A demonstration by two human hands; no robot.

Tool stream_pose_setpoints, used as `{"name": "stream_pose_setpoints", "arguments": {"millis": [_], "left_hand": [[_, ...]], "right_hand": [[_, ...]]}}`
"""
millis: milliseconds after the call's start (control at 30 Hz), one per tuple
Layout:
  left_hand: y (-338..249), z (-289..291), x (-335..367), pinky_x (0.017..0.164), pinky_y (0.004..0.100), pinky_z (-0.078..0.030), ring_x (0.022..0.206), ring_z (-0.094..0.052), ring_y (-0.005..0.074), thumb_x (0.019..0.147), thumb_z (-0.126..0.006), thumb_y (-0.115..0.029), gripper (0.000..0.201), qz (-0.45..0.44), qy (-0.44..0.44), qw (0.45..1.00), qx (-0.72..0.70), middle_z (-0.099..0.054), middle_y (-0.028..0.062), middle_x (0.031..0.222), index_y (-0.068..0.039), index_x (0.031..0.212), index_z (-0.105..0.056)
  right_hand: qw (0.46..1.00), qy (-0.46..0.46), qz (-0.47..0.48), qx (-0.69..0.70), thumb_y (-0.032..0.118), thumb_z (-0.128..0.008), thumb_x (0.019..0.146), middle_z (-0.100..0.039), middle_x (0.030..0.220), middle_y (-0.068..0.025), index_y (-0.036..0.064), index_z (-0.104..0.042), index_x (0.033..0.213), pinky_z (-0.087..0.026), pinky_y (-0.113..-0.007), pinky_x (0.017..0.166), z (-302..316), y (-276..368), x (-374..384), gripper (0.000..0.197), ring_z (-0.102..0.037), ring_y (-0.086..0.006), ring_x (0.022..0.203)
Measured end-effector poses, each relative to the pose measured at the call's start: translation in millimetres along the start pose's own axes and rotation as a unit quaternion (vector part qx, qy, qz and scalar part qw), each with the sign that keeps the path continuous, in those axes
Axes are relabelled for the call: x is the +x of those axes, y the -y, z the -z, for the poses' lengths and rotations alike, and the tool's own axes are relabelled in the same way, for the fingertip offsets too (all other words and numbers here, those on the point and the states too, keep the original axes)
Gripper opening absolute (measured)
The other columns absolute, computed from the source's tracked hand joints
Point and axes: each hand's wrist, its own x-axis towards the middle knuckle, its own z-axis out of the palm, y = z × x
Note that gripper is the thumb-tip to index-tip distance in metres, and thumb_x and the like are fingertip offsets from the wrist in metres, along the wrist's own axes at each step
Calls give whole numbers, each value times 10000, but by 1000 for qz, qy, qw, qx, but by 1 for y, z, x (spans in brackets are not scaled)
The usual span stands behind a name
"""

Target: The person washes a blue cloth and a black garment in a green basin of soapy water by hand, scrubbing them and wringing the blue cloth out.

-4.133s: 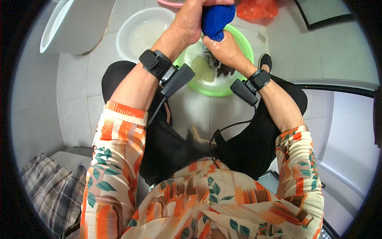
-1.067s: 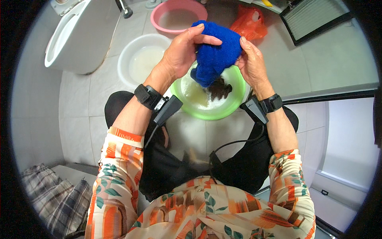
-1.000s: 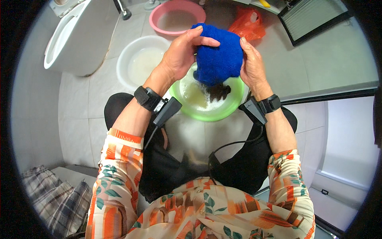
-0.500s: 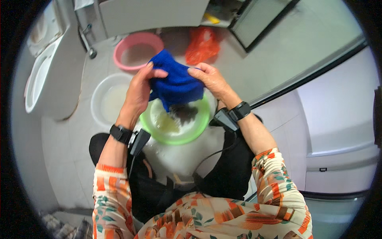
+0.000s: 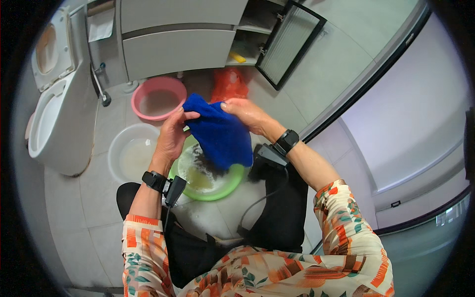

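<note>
A blue cloth [image 5: 219, 132] hangs stretched between my two hands, over the green basin [image 5: 225, 190]. My left hand [image 5: 172, 134] pinches its upper left corner between thumb and fingers. The upper right edge is gripped by my right hand [image 5: 246, 115], thumb on top. Below the cloth, the basin holds foamy, yellowish water with a dark patch [image 5: 204, 161] in it; I cannot make out what that is. The cloth hides the basin's far right part.
A white basin [image 5: 115, 153] with cloudy water stands left of the green one, and a pink basin [image 5: 138, 110] behind it. Farther off are a red plastic bag [image 5: 230, 85], an open cabinet door [image 5: 289, 44] and drawers [image 5: 178, 47]. A toilet [image 5: 59, 123] stands at left, a dark-framed glass partition [image 5: 366, 76] at right.
The cloth now hangs lower and flatter, its lower edge spread out instead of bunched. Both hands keep their hold. The view has shifted, showing more of the cabinet and toilet.
</note>
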Motion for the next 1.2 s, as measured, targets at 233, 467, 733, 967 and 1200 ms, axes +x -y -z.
{"name": "stream_pose_setpoints", "arguments": {"millis": [233, 467, 733, 967, 1200], "left_hand": [[-1, -3, 2, 919, 377, -427, 1030, -523, 268, 892, -496, -338, 434, 26, 20, 990, -139, -585, 183, 1074, 61, 1049, -560], [-6, -25, -1, 1022, 413, -330, 1142, -459, 308, 898, -474, -349, 507, 44, 30, 973, -225, -503, 226, 1204, 102, 1123, -528], [-1, -22, 5, 978, 391, -363, 1099, -487, 265, 892, -489, -349, 420, 62, -16, 987, -144, -577, 139, 1129, 26, 1054, -586], [2, -14, -1, 773, 297, -414, 949, -531, 171, 877, -495, -395, 372, 48, -77, 994, 56, -622, 49, 1030, -68, 1010, -613], [-1, -11, 4, 750, 287, -393, 888, -498, 170, 833, -539, -442, 373, 59, -93, 992, 68, -588, 33, 914, -92, 912, -638]], "right_hand": [[995, 10, 60, -75, 479, -572, 843, -468, 1225, -143, 22, -347, 1317, -347, -322, 971, -6, -31, -1, 695, -450, -222, 1140], [978, 50, 92, -178, 366, -720, 710, -375, 1326, -170, 33, -170, 1382, -353, -372, 996, -36, -43, -16, 930, -395, -262, 1221], [997, 29, 64, -18, 226, -721, 725, -523, 1168, -113, 2, -349, 1291, -411, -333, 928, -34, -66, -19, 713, -515, -191, 1063], [992, -51, 74, -89, 209, -698, 754, -568, 1089, -89, 2, -441, 1226, -451, -302, 854, -21, -66, -30, 576, -547, -148, 963], [993, -118, 22, -15, 200, -664, 802, -594, 1018, -66, -3, -518, 1139, -461, -275, 805, 7, -40, -48, 419, -556, -125, 903]]}}
